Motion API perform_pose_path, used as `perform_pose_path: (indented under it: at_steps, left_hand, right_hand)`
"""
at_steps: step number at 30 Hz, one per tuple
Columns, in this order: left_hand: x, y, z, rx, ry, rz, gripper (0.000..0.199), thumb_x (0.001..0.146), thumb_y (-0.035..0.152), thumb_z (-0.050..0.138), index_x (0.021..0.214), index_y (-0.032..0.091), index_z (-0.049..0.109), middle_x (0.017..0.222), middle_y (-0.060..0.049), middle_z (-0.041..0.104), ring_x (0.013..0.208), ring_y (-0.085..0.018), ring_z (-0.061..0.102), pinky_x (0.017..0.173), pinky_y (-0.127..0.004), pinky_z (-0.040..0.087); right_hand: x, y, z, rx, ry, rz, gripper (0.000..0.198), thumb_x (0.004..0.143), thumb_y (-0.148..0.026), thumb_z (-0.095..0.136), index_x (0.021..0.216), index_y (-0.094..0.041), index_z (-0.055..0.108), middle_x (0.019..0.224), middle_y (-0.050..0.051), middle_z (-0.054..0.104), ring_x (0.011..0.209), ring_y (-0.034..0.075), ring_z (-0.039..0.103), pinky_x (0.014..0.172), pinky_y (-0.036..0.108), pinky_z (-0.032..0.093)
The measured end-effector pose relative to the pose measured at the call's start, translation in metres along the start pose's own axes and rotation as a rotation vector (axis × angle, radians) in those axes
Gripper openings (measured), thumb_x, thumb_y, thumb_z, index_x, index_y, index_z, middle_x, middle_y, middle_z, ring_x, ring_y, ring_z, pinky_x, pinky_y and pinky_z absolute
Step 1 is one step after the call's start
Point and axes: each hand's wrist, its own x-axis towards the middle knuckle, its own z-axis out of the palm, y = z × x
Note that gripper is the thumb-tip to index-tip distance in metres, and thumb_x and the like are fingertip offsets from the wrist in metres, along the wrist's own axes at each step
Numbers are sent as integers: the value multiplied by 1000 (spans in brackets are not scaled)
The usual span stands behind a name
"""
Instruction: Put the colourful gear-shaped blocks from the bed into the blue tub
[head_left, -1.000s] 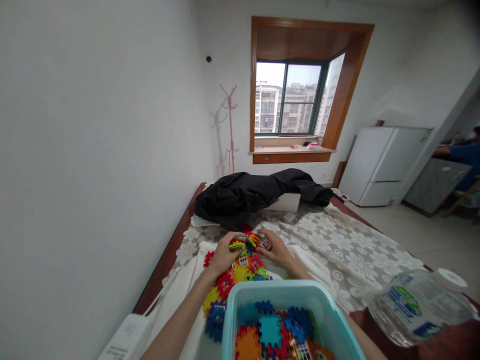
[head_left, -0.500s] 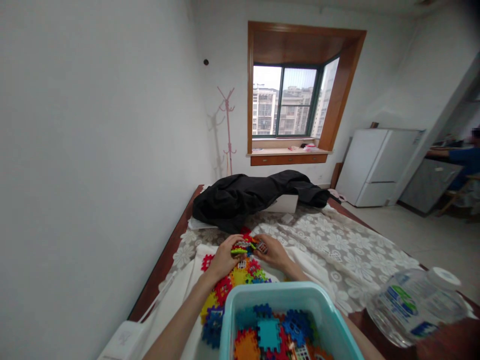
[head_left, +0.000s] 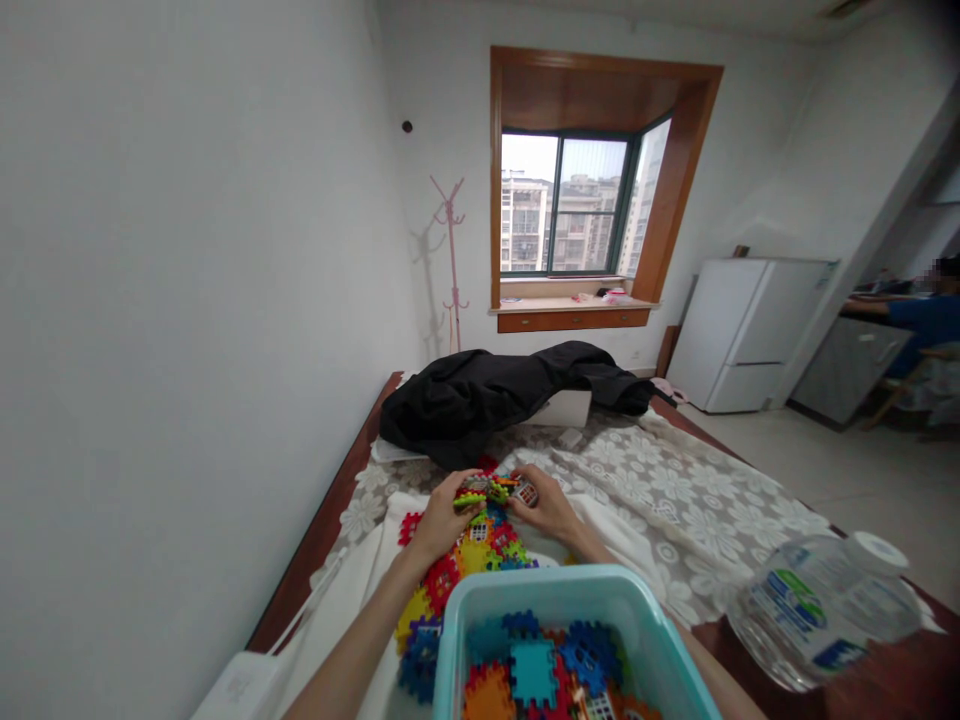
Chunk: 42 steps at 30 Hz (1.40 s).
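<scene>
Beyond the tub, both my hands hold a small cluster of interlocking plastic building tiles (head_left: 496, 489), coloured green, red and orange. My left hand (head_left: 444, 512) is closed on its left side, around a lime-green tile. On the other side, my right hand (head_left: 546, 505) pinches the part with a grey-white window tile (head_left: 526, 492). Under and in front of the hands lie many loose tiles (head_left: 474, 556) in red, yellow and blue on white cloth. A light-blue plastic tub (head_left: 555, 575) in the foreground contains more tiles, among them a turquoise one (head_left: 534, 671).
A big clear plastic bottle (head_left: 821, 610) lies on its side at right. Black cloth (head_left: 517, 395) partly covers a white box (head_left: 564, 408) at the table's far end. A patterned tablecloth (head_left: 675, 490) spreads right. A white device (head_left: 236, 688) sits lower left; a person in blue (head_left: 911, 320) is far right.
My hands have drawn slightly closer together, and the green tile in the left has met the cluster held by the right. The whole view has shifted a little.
</scene>
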Motion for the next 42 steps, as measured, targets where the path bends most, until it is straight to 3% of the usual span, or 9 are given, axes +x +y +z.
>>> perform_pose_path:
  at_steps: [4, 13, 17, 21, 25, 30, 34, 39, 42]
  left_hand:
    - [1, -1, 0, 11, -44, 44, 46, 83, 32, 78, 127, 21, 66, 125, -12, 70, 115, -29, 68, 103, -44, 53]
    - [-1, -5, 4, 33, -130, 87, 76, 80, 36, 82, 148, 21, 52, 144, -15, 60, 130, -31, 61, 110, -44, 49]
    - [0, -6, 5, 51, -144, 68, 66, 83, 34, 79, 144, 22, 56, 140, -15, 63, 126, -31, 63, 107, -45, 51]
    - [0, -6, 7, 92, -119, 69, 52, 84, 32, 77, 134, 22, 64, 127, -12, 70, 116, -30, 66, 105, -47, 52]
    - [-2, -1, 6, 73, -134, 109, 57, 82, 29, 79, 136, 23, 63, 130, -11, 69, 119, -29, 65, 107, -44, 51]
    - [-4, 1, 5, 74, -129, 111, 61, 81, 35, 81, 138, 23, 60, 135, -11, 67, 121, -29, 65, 107, -43, 52]
    - [-2, -2, 7, 85, -138, 105, 55, 86, 36, 78, 137, 23, 61, 133, -12, 68, 120, -29, 66, 106, -43, 52]
    - [-3, 0, 8, 96, -165, 105, 46, 89, 34, 75, 132, 23, 64, 132, -11, 69, 122, -29, 65, 109, -44, 50]
    - [-4, 3, 8, 100, -162, 105, 45, 89, 30, 74, 132, 23, 64, 133, -11, 69, 123, -28, 64, 110, -44, 50]
  right_hand:
    - [0, 1, 3, -54, -138, -79, 58, 81, -33, 75, 136, -24, 58, 131, 12, 69, 117, 31, 67, 102, 45, 52]
    - [1, 8, 6, -52, -74, -54, 47, 83, -24, 67, 130, -24, 62, 121, 9, 74, 108, 29, 70, 96, 41, 54]
    - [-2, 7, 1, -20, -33, -67, 40, 89, -30, 65, 128, -24, 62, 115, 9, 74, 102, 28, 70, 92, 40, 55]
    - [-5, 2, -4, -33, -114, -137, 62, 90, -45, 69, 145, -22, 51, 133, 15, 67, 118, 32, 65, 103, 47, 51]
    - [-4, -2, -4, -72, -194, -165, 82, 85, -56, 75, 152, -20, 44, 140, 18, 62, 125, 36, 61, 106, 50, 49]
    - [-2, -2, 0, -78, -220, -133, 65, 87, -56, 75, 139, -22, 53, 125, 14, 68, 109, 31, 68, 94, 43, 53]
    - [-3, -2, 1, -105, -152, -128, 60, 91, -50, 71, 140, -21, 51, 127, 15, 67, 113, 32, 66, 96, 45, 53]
    - [-2, -1, 0, -121, -119, -126, 32, 95, -43, 66, 121, -25, 62, 115, 11, 69, 104, 29, 67, 89, 41, 54]
    - [-3, 1, 2, -106, -103, -101, 32, 95, -43, 65, 121, -25, 61, 115, 10, 70, 101, 28, 68, 88, 39, 54]
